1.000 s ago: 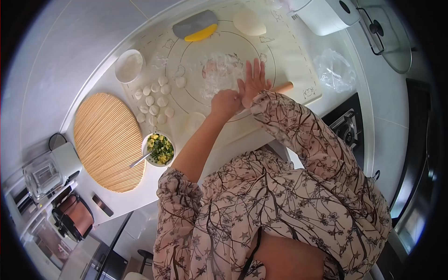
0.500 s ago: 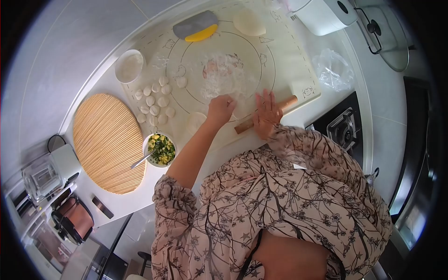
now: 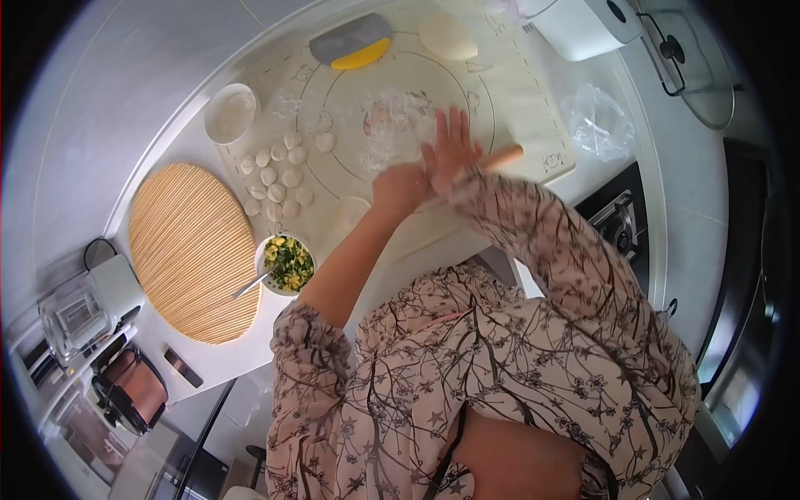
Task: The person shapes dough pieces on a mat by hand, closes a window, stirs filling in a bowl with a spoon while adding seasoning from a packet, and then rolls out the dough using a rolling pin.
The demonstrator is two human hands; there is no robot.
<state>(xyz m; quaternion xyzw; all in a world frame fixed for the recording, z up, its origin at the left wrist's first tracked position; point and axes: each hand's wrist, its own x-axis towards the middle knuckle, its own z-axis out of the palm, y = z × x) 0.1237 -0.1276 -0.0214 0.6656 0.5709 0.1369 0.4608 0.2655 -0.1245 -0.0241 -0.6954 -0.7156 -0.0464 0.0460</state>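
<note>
My left hand [image 3: 401, 188] is closed, fingers curled, at the near part of the floured mat [image 3: 521, 108]. It seems to pinch a dough wrapper, mostly hidden by my hands. Against it, my right hand [image 3: 451, 152] lies flat with fingers stretched out, its palm over the wooden rolling pin [image 3: 505, 156]. Only the pin's right end shows clearly. A flat round wrapper [image 3: 350, 213] lies left of my left wrist. Several small dough pieces [image 3: 292, 177] are grouped further left. Loose flour [image 3: 396, 125] covers the mat's middle.
A bowl of green and yellow filling [image 3: 290, 265] with a spoon stands beside a round slatted tray [image 3: 196, 254]. Behind are a flour bowl [image 3: 231, 114], a grey-and-yellow scraper [image 3: 350, 43] and a larger dough piece [image 3: 448, 37]. At right are a plastic bag [image 3: 597, 122] and a stove [image 3: 618, 221].
My right hand has moved forward and left, rolling the pin away from me until it meets my left hand. My left hand stays closed in nearly the same place.
</note>
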